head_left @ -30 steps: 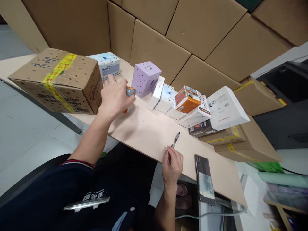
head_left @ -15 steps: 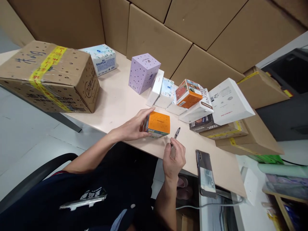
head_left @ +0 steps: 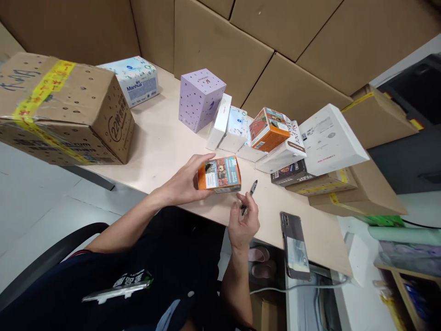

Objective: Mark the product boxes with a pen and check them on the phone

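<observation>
My left hand [head_left: 184,184] grips a small orange box [head_left: 219,174] with printed pictures on its upper face, holding it just above the near edge of the pale table [head_left: 161,147]. Its thumb lies along the box's top edge and the fingers wrap its left end. Just to the right, my right hand [head_left: 243,223] is closed round a pen [head_left: 248,196] whose tip points up and away toward the row of boxes. A black phone [head_left: 295,246] lies flat on the table to the right of that hand.
A taped cardboard box [head_left: 65,115] stands at the left, a tissue pack [head_left: 134,80] behind it. A purple cube box [head_left: 200,99], white boxes, another orange box [head_left: 268,128] and a large white box [head_left: 330,138] line the back. Cardboard cartons form a wall behind.
My left hand reached toward the purple box, brought the small orange box back to the near edge and turned it so a printed face shows on top. My right hand picked the pen up.
</observation>
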A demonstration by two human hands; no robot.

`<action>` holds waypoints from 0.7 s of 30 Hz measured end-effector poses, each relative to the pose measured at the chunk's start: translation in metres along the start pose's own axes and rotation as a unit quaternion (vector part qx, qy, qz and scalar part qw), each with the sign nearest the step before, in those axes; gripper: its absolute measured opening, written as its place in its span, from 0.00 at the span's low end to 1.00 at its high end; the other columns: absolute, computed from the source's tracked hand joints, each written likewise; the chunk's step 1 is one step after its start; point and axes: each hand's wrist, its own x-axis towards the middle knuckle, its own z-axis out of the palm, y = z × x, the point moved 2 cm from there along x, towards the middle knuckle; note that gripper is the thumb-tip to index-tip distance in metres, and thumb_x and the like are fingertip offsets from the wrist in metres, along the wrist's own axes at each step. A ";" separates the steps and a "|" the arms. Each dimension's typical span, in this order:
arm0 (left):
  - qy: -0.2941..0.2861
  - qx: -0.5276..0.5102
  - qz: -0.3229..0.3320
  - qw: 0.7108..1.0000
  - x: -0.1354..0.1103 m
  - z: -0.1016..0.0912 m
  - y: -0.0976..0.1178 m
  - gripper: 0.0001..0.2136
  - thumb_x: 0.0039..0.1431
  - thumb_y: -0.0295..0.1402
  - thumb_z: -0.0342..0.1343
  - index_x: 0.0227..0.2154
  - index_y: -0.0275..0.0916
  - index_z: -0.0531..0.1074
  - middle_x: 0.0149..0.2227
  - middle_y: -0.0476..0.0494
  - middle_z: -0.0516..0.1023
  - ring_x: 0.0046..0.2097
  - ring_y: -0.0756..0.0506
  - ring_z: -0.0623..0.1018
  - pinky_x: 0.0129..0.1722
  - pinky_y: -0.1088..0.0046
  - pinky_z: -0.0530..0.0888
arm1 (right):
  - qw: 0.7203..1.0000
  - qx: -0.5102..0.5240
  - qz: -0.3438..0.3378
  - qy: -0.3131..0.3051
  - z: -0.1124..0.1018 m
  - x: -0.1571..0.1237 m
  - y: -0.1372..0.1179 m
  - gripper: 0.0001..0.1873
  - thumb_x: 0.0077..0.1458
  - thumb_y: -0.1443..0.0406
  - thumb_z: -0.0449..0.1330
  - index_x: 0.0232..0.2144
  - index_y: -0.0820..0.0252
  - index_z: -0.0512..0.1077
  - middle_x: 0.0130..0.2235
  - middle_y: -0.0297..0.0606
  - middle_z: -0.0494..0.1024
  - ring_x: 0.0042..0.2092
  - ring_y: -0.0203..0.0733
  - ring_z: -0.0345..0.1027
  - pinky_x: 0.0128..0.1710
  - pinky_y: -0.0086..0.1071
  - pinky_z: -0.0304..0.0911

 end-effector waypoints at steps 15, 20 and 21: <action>-0.046 0.029 -0.050 0.997 -0.007 0.001 -0.020 0.57 0.50 0.41 0.73 0.75 0.44 0.41 0.71 0.26 0.59 0.69 0.25 0.66 0.67 0.41 0.67 | 0.999 0.014 0.052 -0.002 0.001 -0.002 0.003 0.20 0.66 0.65 0.60 0.59 0.58 0.70 0.47 0.47 0.83 0.50 0.45 0.80 0.52 0.46 0.76; -0.012 0.007 -0.018 1.000 -0.007 0.002 -0.017 0.57 0.53 0.36 0.71 0.76 0.47 0.36 0.69 0.28 0.64 0.64 0.31 0.74 0.63 0.48 0.73 | 0.999 -0.047 -0.002 -0.019 0.002 0.003 -0.002 0.24 0.67 0.64 0.59 0.64 0.57 0.66 0.48 0.48 0.82 0.51 0.48 0.78 0.51 0.48 0.77; -0.004 0.002 -0.011 1.000 -0.006 0.004 -0.014 0.56 0.53 0.35 0.70 0.75 0.47 0.37 0.69 0.29 0.63 0.64 0.32 0.74 0.63 0.49 0.73 | 0.997 -0.067 -0.027 -0.020 0.002 0.004 -0.005 0.28 0.66 0.63 0.60 0.67 0.56 0.63 0.51 0.50 0.81 0.53 0.49 0.77 0.52 0.50 0.77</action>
